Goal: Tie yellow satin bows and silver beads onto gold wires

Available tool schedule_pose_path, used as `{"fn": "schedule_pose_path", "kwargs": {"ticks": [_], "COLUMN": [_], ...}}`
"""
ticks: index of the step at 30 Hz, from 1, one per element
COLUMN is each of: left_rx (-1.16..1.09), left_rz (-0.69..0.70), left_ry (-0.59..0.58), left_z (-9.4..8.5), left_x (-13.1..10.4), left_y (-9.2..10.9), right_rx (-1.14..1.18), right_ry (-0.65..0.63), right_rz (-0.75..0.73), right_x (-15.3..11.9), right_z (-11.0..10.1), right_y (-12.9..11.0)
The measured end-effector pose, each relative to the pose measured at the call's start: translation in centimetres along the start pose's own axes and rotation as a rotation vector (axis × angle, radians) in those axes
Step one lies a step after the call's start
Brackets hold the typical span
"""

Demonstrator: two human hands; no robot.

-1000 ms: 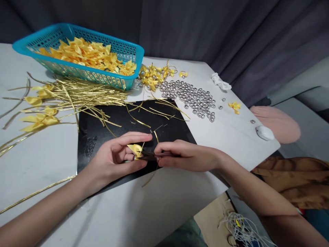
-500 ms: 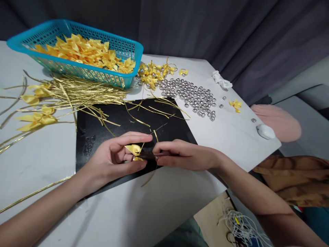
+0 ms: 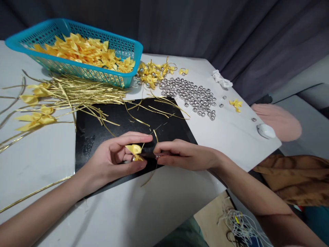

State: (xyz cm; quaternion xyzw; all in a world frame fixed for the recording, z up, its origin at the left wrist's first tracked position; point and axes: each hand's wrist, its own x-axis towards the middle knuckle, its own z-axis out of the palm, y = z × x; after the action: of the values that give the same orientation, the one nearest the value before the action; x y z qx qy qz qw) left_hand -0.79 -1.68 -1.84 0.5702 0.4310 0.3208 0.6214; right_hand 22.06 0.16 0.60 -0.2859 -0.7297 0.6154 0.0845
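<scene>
My left hand is closed around a yellow ribbon bow, thumb below and index finger stretched out above. A small silver bead shows at the lower part of the bow, and a thin gold cord rises from it. Opposite, my right hand pinches a thin dark tool whose narrow end points at the bow. Its handle is mostly hidden by my fingers, so its exact kind is unclear. Both hands are over a black mat. A short gold strand lies just beyond my right fingertips.
A blue basket of yellow ribbon pieces stands at the back left. Before it lies a heap of gold cords. Silver beads are spread right of finished-looking yellow bows. A white mouse-like object sits near the right edge.
Both hands keep nearly the same place. The dark tool's end has shifted slightly at the bow, and the bow has turned a little.
</scene>
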Motion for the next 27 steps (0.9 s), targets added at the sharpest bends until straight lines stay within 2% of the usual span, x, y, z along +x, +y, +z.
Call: {"fn": "schedule_pose_path", "kwargs": {"ticks": [4,10,13,18,22,27], "left_rx": [-0.02,-0.026,-0.047,-0.003,0.02,-0.017], "left_rz": [0.03,-0.009,0.007,-0.062,-0.007,-0.053], "left_ry": [-0.014,-0.002,-0.024,0.024,0.008,0.016], "left_z": [0.0,-0.1,0.0,0.1,0.1,0.0], "left_x": [0.0,0.1,0.1,-0.1,-0.1,0.0], "left_y": [0.1,0.0,0.1,0.5,0.4,0.2], "right_rx": [0.099,0.281,0.295,0.325,0.418,0.553], "right_ry": [-0.023,-0.064,-0.066,-0.046,-0.067,-0.118], "right_rz": [0.015,0.099,0.076,0.042,0.121,0.152], "right_x": [0.2,0.3,0.3,0.2,0.2,0.3], "right_z": [0.0,0.5,0.7,0.8,0.8,1.2], "right_y": [0.0,0.1,0.3,0.5,0.5,0.6]}}
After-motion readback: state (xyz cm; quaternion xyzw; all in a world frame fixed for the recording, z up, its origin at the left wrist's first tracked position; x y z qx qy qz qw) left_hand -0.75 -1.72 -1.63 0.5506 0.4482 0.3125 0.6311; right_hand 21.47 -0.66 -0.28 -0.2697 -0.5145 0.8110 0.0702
